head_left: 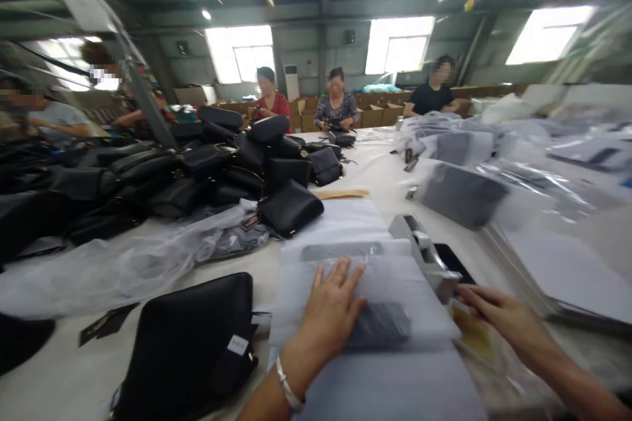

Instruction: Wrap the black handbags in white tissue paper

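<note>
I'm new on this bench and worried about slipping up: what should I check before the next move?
1. Left hand spread on the white wrapping: ok.
2. Right hand at the near end of the grey device: ok.
3. Something pinched in the right fingertips: cannot tell, too blurred.
4. Labelled black bag out from under both hands: ok.
5. Left side uncluttered: not ok; crumpled plastic and piled black bags lie there.
</note>
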`<action>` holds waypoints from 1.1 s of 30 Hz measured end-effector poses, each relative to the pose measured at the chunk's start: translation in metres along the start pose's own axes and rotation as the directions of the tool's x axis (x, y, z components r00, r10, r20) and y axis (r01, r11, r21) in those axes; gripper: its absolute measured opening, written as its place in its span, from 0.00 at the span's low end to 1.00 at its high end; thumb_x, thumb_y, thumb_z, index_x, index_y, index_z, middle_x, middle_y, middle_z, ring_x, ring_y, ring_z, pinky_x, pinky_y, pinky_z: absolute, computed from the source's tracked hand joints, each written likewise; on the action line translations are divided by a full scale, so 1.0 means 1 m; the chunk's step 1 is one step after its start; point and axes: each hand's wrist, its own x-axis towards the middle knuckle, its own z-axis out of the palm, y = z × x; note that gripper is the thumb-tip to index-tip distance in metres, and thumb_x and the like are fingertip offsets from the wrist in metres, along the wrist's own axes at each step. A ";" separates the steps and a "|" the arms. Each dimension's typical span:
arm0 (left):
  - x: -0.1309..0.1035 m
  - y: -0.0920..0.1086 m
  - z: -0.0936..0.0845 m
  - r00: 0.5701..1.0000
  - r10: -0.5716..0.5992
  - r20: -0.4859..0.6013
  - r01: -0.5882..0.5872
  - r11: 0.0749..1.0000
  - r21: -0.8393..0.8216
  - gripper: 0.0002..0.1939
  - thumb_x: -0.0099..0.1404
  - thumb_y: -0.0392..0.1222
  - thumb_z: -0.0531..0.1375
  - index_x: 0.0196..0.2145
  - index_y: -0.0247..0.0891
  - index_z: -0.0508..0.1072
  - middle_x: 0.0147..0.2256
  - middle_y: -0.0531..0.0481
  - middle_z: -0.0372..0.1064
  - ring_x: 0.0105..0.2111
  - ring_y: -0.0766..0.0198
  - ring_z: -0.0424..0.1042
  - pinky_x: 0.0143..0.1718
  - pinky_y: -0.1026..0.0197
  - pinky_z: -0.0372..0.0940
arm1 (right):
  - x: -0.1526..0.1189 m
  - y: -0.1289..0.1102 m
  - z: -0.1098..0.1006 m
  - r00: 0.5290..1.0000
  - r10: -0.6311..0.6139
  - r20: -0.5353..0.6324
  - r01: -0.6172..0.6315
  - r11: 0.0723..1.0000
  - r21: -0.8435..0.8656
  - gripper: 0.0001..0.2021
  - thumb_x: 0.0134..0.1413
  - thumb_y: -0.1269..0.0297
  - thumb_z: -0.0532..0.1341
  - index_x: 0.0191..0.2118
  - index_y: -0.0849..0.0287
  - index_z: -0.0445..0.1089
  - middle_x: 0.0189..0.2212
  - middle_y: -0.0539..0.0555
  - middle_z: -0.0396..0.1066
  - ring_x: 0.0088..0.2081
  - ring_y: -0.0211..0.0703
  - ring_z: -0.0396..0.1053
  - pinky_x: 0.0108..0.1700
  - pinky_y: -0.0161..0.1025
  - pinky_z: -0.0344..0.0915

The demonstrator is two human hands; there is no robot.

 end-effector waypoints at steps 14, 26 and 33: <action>0.013 -0.092 -0.001 0.976 -0.068 -0.207 0.053 0.995 -0.079 0.24 0.71 0.49 0.48 0.61 0.40 0.65 0.64 0.45 0.59 0.63 0.53 0.60 0.62 0.47 0.59 | 0.020 -0.092 -0.061 0.575 -0.701 0.422 0.804 0.386 -0.453 0.13 0.64 0.71 0.55 0.45 0.53 0.75 0.38 0.52 0.78 0.38 0.40 0.74 0.40 0.35 0.68; 0.012 -0.103 -0.012 0.977 -0.171 -0.127 0.110 0.916 -0.386 0.27 0.70 0.48 0.53 0.64 0.37 0.59 0.65 0.44 0.57 0.65 0.58 0.56 0.66 0.49 0.52 | 0.066 -0.247 0.106 0.157 -0.665 0.730 0.843 0.475 0.251 0.12 0.60 0.54 0.61 0.33 0.56 0.77 0.26 0.48 0.74 0.27 0.35 0.68 0.31 0.33 0.59; 0.011 -0.108 -0.008 0.971 -0.186 -0.151 0.095 0.879 -0.467 0.27 0.69 0.45 0.54 0.64 0.38 0.59 0.65 0.45 0.57 0.65 0.58 0.57 0.66 0.50 0.52 | 0.082 -0.281 0.158 0.113 -0.458 0.881 0.974 0.226 -0.008 0.11 0.53 0.52 0.63 0.28 0.52 0.77 0.21 0.49 0.74 0.24 0.39 0.67 0.26 0.35 0.50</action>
